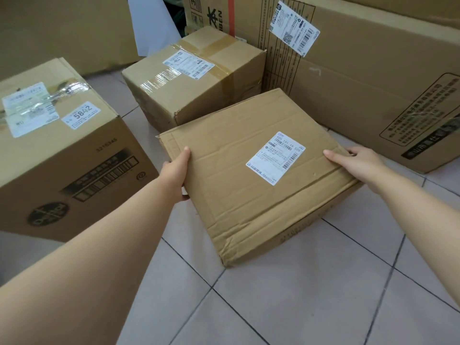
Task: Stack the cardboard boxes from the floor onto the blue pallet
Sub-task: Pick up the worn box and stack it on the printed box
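A flat, creased cardboard box (pixel 239 175) with a white shipping label lies tilted on the tiled floor in the middle of the view. My left hand (pixel 175 170) grips its left edge, thumb on top and fingers underneath. On the box's right edge my right hand (pixel 358 165) holds it the same way. Behind it stands a taped cube-shaped box (pixel 196 78). At the left sits a larger box (pixel 57 150) with a "5842" sticker. No blue pallet is in view.
A long, big carton (pixel 373 95) lies at the right, close to the flat box's far corner. More cardboard leans against the back (pixel 62 28). Pale floor tiles (pixel 286 302) spread out in front of me.
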